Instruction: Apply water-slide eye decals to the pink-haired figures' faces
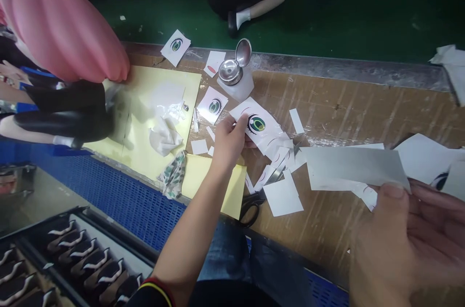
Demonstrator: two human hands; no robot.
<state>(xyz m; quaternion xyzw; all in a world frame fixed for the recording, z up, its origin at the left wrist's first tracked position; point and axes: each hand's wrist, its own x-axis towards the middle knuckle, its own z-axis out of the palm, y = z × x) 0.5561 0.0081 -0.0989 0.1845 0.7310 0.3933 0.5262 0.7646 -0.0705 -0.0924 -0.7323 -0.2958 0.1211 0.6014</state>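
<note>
My left hand (229,141) is closed, thumb on top, on a white eye decal sheet (267,129) printed with a green eye. At the right, my right hand (395,244), partly blurred, pinches the end of a plain pale paper strip (352,169) between thumb and fingers. Scissors (250,207) lie between the hands, partly covered by paper scraps (283,195). Beyond my left hand are another green eye decal (212,105) and a metal-topped dispenser bottle (231,72) with its lid up.
A pink-haired figure (61,21) stands at the left by a yellow sheet (145,103) with a crumpled tissue (165,136) and a camouflage cloth (174,176). Another figure's leg (269,4) rests on the green surface (327,31). A tray of dark parts (90,253) is lower left.
</note>
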